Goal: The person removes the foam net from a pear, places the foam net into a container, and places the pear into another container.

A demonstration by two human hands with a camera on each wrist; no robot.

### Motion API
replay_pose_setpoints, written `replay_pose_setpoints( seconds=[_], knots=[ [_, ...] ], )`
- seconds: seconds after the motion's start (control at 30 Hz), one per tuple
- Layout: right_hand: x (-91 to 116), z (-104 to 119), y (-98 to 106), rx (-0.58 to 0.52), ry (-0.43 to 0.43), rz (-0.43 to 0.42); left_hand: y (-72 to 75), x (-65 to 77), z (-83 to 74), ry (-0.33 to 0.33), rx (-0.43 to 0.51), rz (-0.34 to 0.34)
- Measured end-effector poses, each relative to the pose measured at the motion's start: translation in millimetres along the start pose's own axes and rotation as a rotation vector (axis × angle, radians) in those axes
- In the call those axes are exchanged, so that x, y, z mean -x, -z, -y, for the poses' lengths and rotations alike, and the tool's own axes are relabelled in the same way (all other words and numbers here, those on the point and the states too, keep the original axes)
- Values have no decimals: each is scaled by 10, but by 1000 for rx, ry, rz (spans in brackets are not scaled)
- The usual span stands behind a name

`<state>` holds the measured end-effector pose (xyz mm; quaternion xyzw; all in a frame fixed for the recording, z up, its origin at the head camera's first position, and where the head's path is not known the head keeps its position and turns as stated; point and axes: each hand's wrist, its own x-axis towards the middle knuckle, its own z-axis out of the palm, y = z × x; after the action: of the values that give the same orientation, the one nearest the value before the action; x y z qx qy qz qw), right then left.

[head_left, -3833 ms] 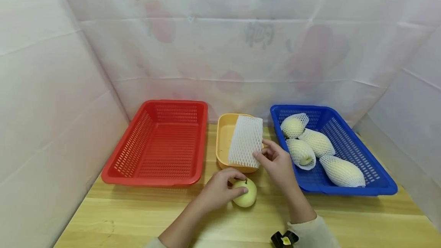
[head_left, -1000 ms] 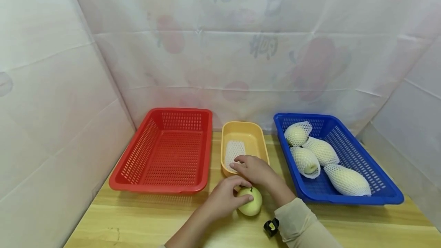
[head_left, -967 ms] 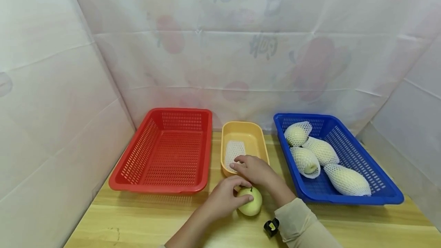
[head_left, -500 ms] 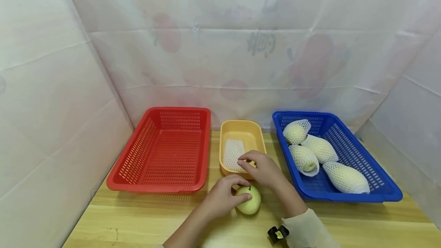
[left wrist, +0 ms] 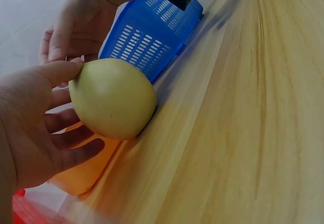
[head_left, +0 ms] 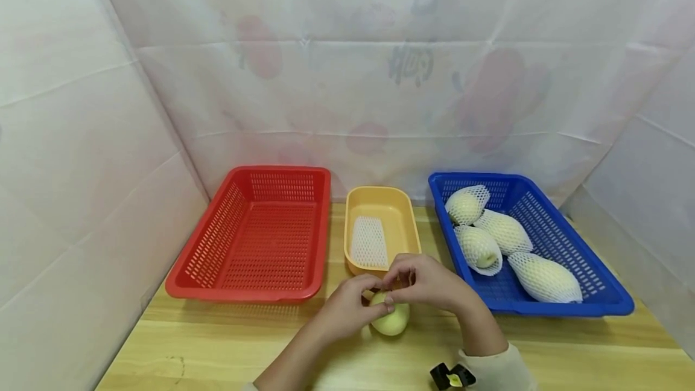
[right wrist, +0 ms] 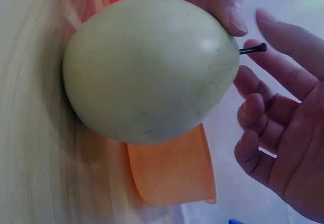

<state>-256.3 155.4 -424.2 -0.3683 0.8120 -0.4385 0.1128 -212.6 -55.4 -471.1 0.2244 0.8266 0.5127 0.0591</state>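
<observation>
A smooth pale yellow-green pear (head_left: 393,322) stands stem-up on the wooden table. My left hand (head_left: 347,308) holds it, the thumb near its top and the fingers along its far side. Over the pear's top is my right hand (head_left: 434,285), thumb and fingers close around the dark stem (right wrist: 255,48). In the right wrist view, that thumb stands apart from the fingers with the stem between them. Just beyond, a white foam net sleeve (head_left: 369,242) lies flat inside a yellow container (head_left: 400,222). The pear (left wrist: 114,100) fills the middle of the left wrist view.
A red basket (head_left: 320,240) with slotted walls stands left of the yellow container. To the right, a blue basket (head_left: 543,308) holds several pears in foam nets (head_left: 545,277). White cloth walls (head_left: 369,77) enclose the table's back and sides.
Earlier my right hand held the net sleeve over the yellow container; now the sleeve lies inside. That hand has come back to the pear's stem. My left hand stays on the pear.
</observation>
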Motion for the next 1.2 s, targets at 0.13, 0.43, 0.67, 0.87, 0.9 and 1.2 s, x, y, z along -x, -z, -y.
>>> replay_pose_setpoints(
  seconds=[0.13, 0.43, 0.67, 0.87, 0.9, 1.2],
  knots=[
    [10, -28, 20, 10, -6, 35, 0, -7, 20, 12, -1, 16],
    [3, -97, 14, 60, 16, 51, 25, -19, 26, 15, -8, 74],
    [7, -56, 2, 72, 23, 3, -16, -5, 47, 68, 75, 106],
    [15, 16, 8, 24, 32, -85, -49, -2, 41, 31, 125, 63],
    [15, 28, 8, 23, 36, -99, -52, -2, 37, 25, 134, 53],
    [36, 76, -12, 18, 50, -189, -51, -3, -41, 18, 199, -4]
  ],
)
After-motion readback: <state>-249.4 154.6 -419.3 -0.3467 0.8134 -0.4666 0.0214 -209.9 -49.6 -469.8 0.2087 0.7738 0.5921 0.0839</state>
